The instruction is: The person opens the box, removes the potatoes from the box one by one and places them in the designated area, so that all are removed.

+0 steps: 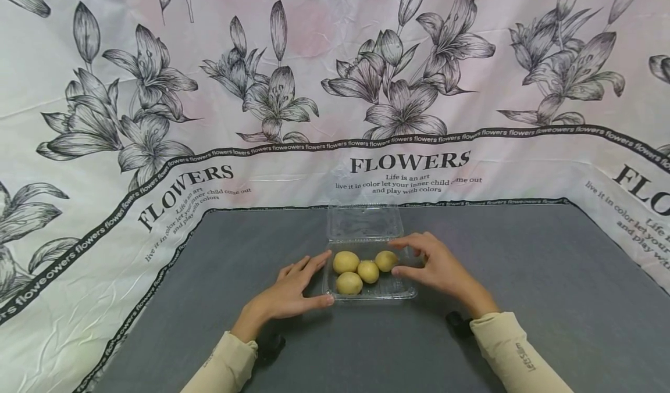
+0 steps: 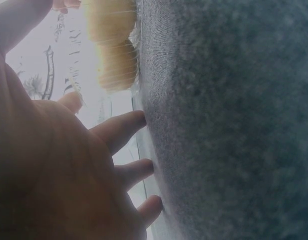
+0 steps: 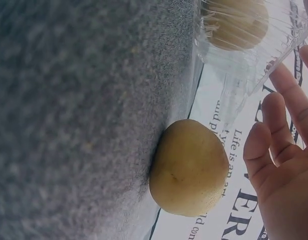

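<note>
A clear plastic clamshell box (image 1: 395, 291) stands on the grey cloth, its lid (image 1: 364, 223) raised at the back. Several yellow potatoes (image 1: 349, 283) lie inside it. My left hand (image 1: 285, 293) is spread at the box's left side, fingertips and thumb at the edge. On the right, my right hand (image 1: 438, 268) has its thumb and fingers over the box's right side, around the rightmost potato (image 1: 386, 261); a firm hold is not visible. In the right wrist view another potato (image 3: 189, 167) sits on the cloth outside the box, near that hand; the head view hides it.
Grey cloth (image 1: 235, 236) covers the table. Behind it hangs a white flower-printed curtain (image 1: 314, 114) with lettering, which also borders the left and right sides. Dark wrist-worn devices (image 1: 459, 324) show beneath the forearms.
</note>
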`<move>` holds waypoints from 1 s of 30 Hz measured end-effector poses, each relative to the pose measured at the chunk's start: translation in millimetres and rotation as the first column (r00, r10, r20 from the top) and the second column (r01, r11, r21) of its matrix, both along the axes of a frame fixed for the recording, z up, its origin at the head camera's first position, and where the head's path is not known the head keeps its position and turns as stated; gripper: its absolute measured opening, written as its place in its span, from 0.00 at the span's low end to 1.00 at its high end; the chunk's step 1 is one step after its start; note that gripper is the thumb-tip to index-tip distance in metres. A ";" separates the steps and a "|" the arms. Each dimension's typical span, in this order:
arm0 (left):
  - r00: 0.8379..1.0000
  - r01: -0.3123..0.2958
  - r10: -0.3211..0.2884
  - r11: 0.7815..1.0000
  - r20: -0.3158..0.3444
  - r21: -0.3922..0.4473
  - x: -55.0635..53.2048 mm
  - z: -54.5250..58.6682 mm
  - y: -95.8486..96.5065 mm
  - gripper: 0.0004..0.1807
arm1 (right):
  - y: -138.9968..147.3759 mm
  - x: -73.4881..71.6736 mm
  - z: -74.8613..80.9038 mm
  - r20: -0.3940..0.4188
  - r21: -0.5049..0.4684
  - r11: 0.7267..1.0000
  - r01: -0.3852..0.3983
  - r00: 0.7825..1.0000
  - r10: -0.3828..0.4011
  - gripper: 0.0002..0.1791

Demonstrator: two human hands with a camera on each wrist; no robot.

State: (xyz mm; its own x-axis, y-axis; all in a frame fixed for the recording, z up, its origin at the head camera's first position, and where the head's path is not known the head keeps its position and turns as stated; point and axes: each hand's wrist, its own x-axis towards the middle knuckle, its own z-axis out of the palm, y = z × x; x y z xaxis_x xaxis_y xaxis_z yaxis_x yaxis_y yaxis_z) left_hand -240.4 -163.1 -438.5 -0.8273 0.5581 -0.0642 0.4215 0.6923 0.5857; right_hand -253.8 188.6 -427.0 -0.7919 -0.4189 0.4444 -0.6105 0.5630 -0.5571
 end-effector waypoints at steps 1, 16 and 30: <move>1.000 -0.001 0.001 1.000 0.000 -0.001 -0.1 0.1 0.0 0.49 | -0.3 -0.1 0.5 -0.003 0.001 1.000 -0.002 1.000 0.002 0.29; 1.000 0.004 -0.004 1.000 0.003 0.005 -2.3 1.0 0.3 0.49 | -4.5 -4.5 1.6 -0.019 0.038 0.999 0.000 1.000 0.001 0.27; 1.000 -0.004 0.005 1.000 0.005 -0.020 -0.9 -1.7 -0.1 0.49 | -5.0 -6.6 7.4 0.046 0.099 0.995 -0.015 0.999 0.011 0.27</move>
